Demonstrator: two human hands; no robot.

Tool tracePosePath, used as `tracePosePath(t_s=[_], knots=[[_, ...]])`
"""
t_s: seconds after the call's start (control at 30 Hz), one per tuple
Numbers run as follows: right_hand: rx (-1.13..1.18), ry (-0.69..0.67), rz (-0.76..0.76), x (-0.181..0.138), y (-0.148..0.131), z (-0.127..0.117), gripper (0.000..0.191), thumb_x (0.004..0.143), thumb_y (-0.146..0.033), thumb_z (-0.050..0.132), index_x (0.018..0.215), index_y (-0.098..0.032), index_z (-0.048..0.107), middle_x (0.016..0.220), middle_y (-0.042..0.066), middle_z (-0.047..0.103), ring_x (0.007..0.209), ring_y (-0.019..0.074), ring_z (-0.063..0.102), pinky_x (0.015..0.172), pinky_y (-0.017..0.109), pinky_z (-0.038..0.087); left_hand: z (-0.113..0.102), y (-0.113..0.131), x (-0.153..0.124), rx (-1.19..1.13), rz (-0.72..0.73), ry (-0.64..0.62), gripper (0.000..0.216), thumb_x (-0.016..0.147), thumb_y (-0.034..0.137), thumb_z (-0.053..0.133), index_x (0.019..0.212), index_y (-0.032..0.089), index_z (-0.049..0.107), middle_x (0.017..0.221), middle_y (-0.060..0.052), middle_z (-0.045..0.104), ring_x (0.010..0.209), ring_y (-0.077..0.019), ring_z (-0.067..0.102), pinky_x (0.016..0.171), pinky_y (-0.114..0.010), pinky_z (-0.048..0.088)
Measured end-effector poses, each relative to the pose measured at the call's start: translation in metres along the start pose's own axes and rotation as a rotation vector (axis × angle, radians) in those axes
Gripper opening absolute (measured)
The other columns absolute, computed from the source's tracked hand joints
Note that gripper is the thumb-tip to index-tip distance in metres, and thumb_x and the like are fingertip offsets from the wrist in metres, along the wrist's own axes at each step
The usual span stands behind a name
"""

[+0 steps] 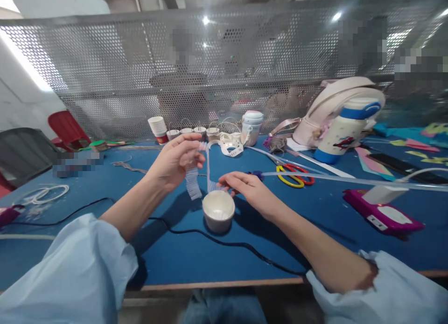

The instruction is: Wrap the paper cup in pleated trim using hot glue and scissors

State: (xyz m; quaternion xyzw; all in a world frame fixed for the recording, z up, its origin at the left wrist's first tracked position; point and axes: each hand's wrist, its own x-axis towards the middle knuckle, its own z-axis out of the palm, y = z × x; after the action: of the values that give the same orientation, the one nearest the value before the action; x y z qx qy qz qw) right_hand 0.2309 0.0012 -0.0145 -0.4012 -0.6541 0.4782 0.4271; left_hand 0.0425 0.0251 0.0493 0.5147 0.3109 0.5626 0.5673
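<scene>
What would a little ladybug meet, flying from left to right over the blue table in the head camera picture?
White cord coil → left hand → white paper cup → right hand → scissors with yellow and red handles → magenta power strip.

On the table [196,263] before us, we have a cord [224,243] on the near side of the bowl-shaped cup [218,222], a cup stack [157,125] behind it to the left, and scissors [296,186] behind it to the right, before a bottle [341,133].
</scene>
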Motion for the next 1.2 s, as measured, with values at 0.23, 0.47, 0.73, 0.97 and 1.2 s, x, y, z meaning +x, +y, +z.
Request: tracePosePath(t_s=[0.23,0.47,0.73,0.97,1.2], knots=[[0.008,-0.065,0.121,-0.002,-0.001,0.000,0.026,0.072,-0.027,0.070,0.097,-0.018,0.065,0.102,0.007,0.070,0.097,0.0208,0.063,0.088,0.037,0.047,-0.012,-0.014,0.024,-0.161,-0.070,0.111,0.023,0.070,0.011,0.062,0.093,0.013,0.058,0.068,0.001,0.061,0.055,-0.0103,0.061,0.050,-0.020,0.047],[0.138,-0.044,0.106,0.021,-0.008,0.014,0.037,0.067,-0.023,0.075,0.102,-0.016,0.062,0.098,0.007,0.070,0.091,0.0195,0.065,0.084,0.035,0.049,0.002,-0.013,0.021,-0.172,-0.052,0.042,0.017,0.072,0.008,0.060,0.089,0.013,0.059,0.074,-0.001,0.064,0.075,-0.0149,0.070,0.070,-0.024,0.055],[0.366,0.011,0.144,0.023,0.002,0.005,0.030,0.059,-0.025,0.081,0.083,-0.015,0.066,0.072,-0.001,0.067,0.067,0.0118,0.061,0.072,0.028,0.047,-0.015,-0.023,0.022,0.011,-0.026,0.113,0.021,0.067,0.014,0.068,0.086,0.014,0.059,0.075,-0.002,0.066,0.071,-0.0147,0.066,0.076,-0.032,0.053],[0.405,0.090,0.145,0.014,0.007,0.013,0.030,0.060,-0.027,0.081,0.083,-0.016,0.066,0.075,-0.002,0.067,0.067,0.0102,0.058,0.069,0.026,0.044,-0.038,-0.035,-0.003,0.845,0.104,0.192,0.018,0.075,0.034,0.063,0.080,0.017,0.064,0.075,0.001,0.059,0.070,-0.0133,0.051,0.065,-0.025,0.040],[0.447,0.117,0.162,0.008,0.003,0.014,0.029,0.063,-0.029,0.080,0.084,-0.017,0.064,0.075,-0.001,0.069,0.070,0.0115,0.059,0.071,0.027,0.043,-0.013,-0.040,-0.055,0.743,-0.152,-0.178,0.021,0.080,0.038,0.057,0.086,0.018,0.060,0.081,0.000,0.061,0.074,-0.0139,0.053,0.066,-0.025,0.041]])
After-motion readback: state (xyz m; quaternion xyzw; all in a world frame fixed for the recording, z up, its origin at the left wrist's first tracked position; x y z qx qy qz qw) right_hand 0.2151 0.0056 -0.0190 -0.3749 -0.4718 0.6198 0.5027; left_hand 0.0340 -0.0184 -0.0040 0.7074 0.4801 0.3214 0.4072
